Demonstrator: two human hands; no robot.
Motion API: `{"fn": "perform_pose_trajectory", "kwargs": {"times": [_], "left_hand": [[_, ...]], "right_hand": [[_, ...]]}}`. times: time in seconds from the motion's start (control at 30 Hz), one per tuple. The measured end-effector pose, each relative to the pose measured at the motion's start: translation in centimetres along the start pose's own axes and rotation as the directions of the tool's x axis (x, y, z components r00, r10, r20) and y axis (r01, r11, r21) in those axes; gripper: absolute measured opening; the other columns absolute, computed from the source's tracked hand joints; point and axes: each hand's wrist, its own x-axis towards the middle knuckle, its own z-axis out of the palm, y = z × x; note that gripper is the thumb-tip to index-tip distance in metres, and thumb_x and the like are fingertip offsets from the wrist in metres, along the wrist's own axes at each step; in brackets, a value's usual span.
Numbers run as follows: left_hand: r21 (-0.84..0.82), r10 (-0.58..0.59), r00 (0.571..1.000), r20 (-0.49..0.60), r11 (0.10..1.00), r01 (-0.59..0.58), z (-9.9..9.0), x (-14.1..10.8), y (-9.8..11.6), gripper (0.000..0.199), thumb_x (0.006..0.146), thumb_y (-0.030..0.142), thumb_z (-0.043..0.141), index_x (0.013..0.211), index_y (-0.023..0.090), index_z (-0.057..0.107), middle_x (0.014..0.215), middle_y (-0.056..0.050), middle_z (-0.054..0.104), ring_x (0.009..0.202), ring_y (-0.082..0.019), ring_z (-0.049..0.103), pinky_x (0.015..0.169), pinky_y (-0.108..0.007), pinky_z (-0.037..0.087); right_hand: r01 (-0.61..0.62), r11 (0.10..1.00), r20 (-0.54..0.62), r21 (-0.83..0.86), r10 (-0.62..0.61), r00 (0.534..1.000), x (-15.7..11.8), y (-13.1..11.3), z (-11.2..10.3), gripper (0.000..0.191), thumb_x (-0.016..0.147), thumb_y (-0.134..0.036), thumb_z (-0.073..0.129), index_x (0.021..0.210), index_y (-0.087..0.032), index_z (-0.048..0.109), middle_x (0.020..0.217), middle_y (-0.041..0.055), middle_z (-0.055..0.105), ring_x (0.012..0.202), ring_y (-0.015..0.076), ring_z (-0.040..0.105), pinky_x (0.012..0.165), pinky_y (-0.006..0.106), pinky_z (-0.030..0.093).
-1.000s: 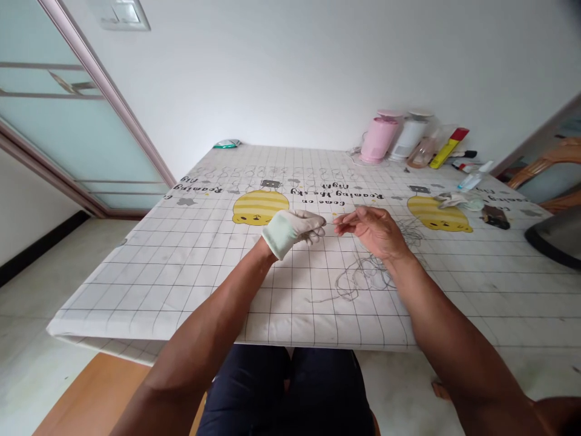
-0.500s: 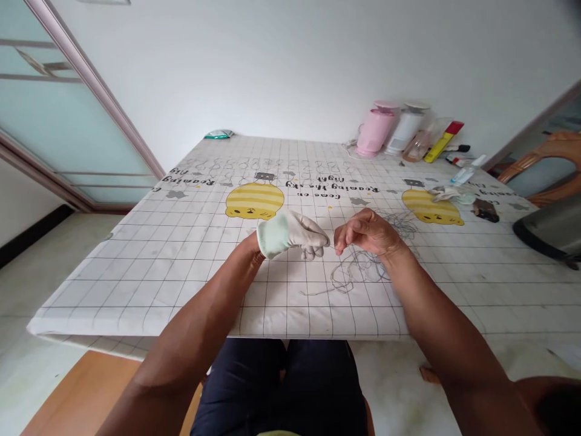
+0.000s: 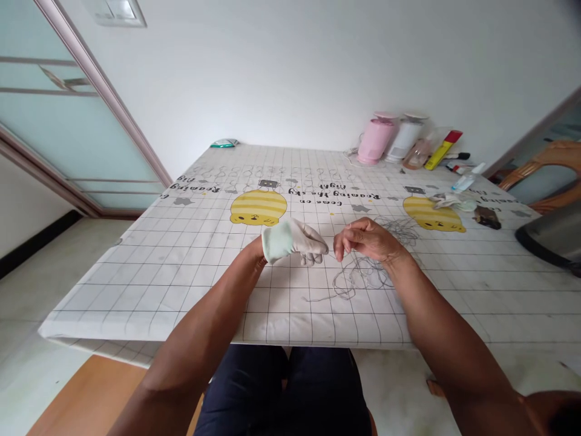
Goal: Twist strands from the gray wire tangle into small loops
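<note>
My left hand (image 3: 305, 241), in a white glove with a pale green cuff, is above the middle of the table with its fingertips pinched together. Facing it, a small gap away, my bare right hand (image 3: 362, 240) has its thumb and fingers closed. What the fingertips of each hand hold is too small to make out. A loose tangle of thin grey wire (image 3: 358, 275) lies on the checked tablecloth (image 3: 195, 303) beneath and beside my right hand, one end trailing left. More grey wire (image 3: 399, 230) lies behind that hand.
Pink (image 3: 376, 140) and white (image 3: 405, 140) devices, a bottle (image 3: 416, 154) and a yellow-red box (image 3: 443, 150) stand at the back right. Nearer are a crumpled glove (image 3: 454, 201), a dark object (image 3: 487, 217) and a metal container (image 3: 554, 233). A green packet (image 3: 224, 143) lies back left. Faint wire loops (image 3: 272, 172) line the back.
The view has tilted slightly, so the whole scene sits lower in the picture. Both hands keep nearly the same pose, facing each other over the table.
</note>
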Motion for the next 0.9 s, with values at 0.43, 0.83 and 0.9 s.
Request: {"fn": "perform_pose_trajectory", "kwargs": {"times": [0.43, 0.83, 0.9], "left_hand": [[-0.15, -0.005, 0.97, -0.244, 0.988, -0.032, -0.9, 1.8, -0.6, 0.037, 0.086, 0.047, 0.083, 0.093, 0.011, 0.079, 0.089, -0.015, 0.078, 0.064, -0.016, 0.068, 0.059, -0.029, 0.053], [-0.435, -0.005, 0.895, -0.446, 0.875, -0.211, 0.8, 3.4, -1.7, 0.04, 0.089, 0.04, 0.082, 0.113, 0.009, 0.075, 0.114, -0.02, 0.078, 0.076, -0.017, 0.071, 0.067, -0.03, 0.055], [-0.475, 0.006, 0.91, -0.414, 0.852, -0.222, 1.7, 3.9, -2.2, 0.038, 0.088, 0.034, 0.082, 0.115, 0.009, 0.074, 0.112, -0.018, 0.078, 0.073, -0.015, 0.07, 0.065, -0.029, 0.054]], "right_hand": [[0.015, 0.991, -0.475, -0.132, -0.076, 0.877, 1.5, 0.4, 1.3, 0.048, 0.092, -0.06, 0.079, 0.075, -0.016, 0.073, 0.065, 0.0073, 0.072, 0.054, 0.0185, 0.066, 0.052, 0.031, 0.055], [0.205, 0.979, -0.755, -0.022, -0.15, 0.638, 2.7, 1.7, 2.2, 0.047, 0.086, -0.062, 0.084, 0.082, -0.016, 0.073, 0.075, 0.0112, 0.077, 0.058, 0.019, 0.069, 0.052, 0.03, 0.058], [0.19, 0.982, -0.744, 0.015, -0.116, 0.658, 2.9, 2.1, 2.6, 0.049, 0.085, -0.064, 0.084, 0.082, -0.017, 0.073, 0.076, 0.0115, 0.077, 0.058, 0.019, 0.07, 0.052, 0.03, 0.058]]}}
